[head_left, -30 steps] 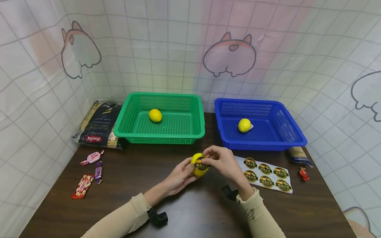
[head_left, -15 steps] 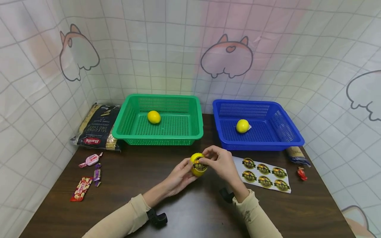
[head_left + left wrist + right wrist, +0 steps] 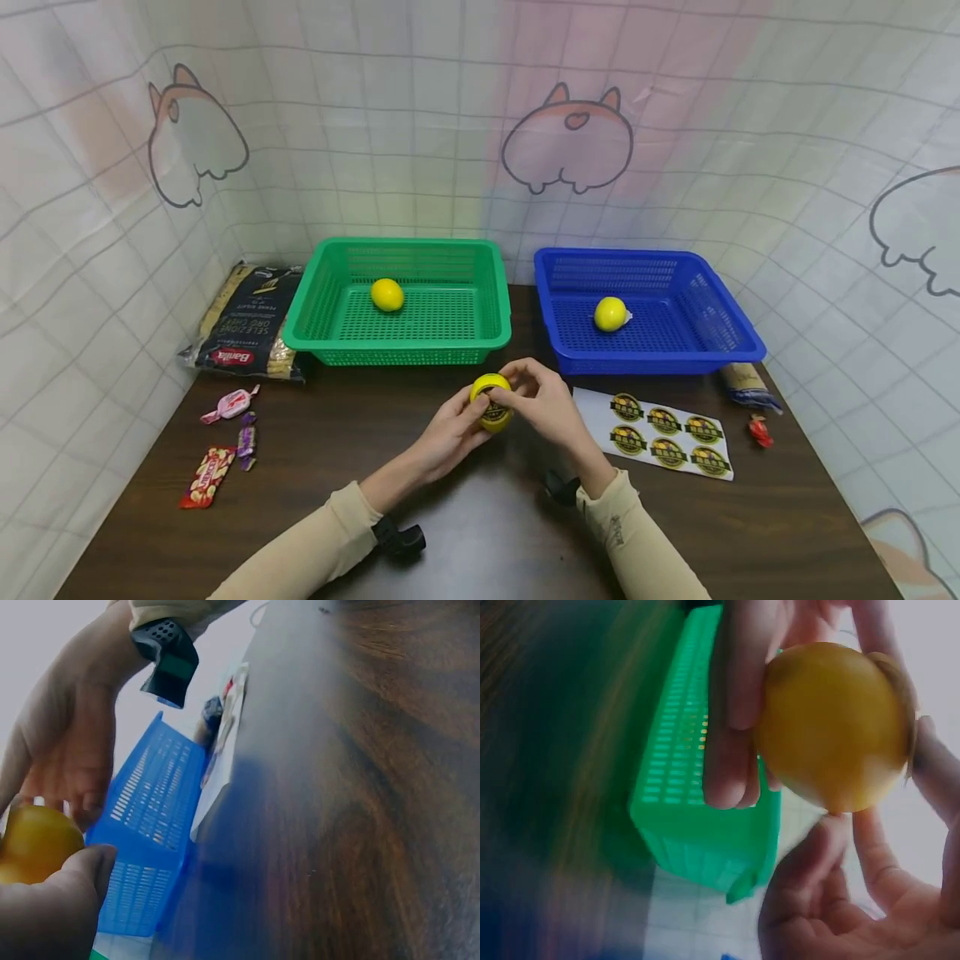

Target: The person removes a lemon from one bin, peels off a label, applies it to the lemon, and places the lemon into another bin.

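Left hand [image 3: 450,429]: cups the lemon [image 3: 491,402] above the table [image 3: 315,467].
Right hand [image 3: 542,402]: fingertips now press the round sticker [image 3: 493,411] flatter onto the lemon's front; a second ago it was only half laid on.
Sticker sheet [image 3: 660,427]: six left.
Green basket [image 3: 405,304], blue basket [image 3: 645,310]: one lemon each, unchanged.

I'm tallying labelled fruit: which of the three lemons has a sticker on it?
The lemon held between both hands over the table, with a dark round sticker on its front. The lemons in the green basket and blue basket show none.
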A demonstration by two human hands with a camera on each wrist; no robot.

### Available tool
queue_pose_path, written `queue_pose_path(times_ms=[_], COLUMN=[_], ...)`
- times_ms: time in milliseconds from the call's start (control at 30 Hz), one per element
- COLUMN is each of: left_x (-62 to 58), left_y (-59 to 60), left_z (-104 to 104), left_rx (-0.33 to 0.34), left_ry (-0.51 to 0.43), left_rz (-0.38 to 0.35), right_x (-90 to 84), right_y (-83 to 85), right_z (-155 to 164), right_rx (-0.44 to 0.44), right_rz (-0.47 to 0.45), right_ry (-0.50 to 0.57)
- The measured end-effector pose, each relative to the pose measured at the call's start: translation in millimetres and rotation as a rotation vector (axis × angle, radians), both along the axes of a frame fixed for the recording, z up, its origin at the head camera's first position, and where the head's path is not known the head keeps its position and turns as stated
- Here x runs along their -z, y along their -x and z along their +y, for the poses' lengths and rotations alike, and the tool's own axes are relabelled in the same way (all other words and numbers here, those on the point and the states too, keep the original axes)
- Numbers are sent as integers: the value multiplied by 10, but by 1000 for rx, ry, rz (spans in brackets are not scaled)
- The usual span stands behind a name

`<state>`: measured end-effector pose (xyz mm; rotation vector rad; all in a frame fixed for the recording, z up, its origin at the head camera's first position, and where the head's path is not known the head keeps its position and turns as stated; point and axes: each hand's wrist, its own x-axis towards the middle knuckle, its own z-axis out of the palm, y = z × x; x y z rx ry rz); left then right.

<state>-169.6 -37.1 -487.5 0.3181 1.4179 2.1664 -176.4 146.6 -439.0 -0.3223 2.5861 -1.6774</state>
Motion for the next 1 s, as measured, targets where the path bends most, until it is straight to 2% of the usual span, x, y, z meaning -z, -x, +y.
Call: queue_pose_path(times_ms=[100, 267, 400, 600, 833, 1000], left_x=[1, 27, 29, 4, -30, -42], left_y=[5, -6, -21, -5, -33, -60], left_z=[2, 3, -19, -63, -60, -45], left_rx=[-17, -51, -41, 18, 13, 15], left_ry=[30, 42, 51, 38, -24, -49], left_rz=[11, -11, -4, 66, 105, 103], right_x=[23, 64, 96, 122, 110, 134], right_y=[21, 50, 69, 82, 58, 55], right_z=[15, 52, 110, 181, 234, 268], right_rx=[-64, -165, -198, -199, -251, -280], right_rz=[-71, -155, -191, -227, -211, -214], right_ry=[28, 95, 167, 305, 430, 454])
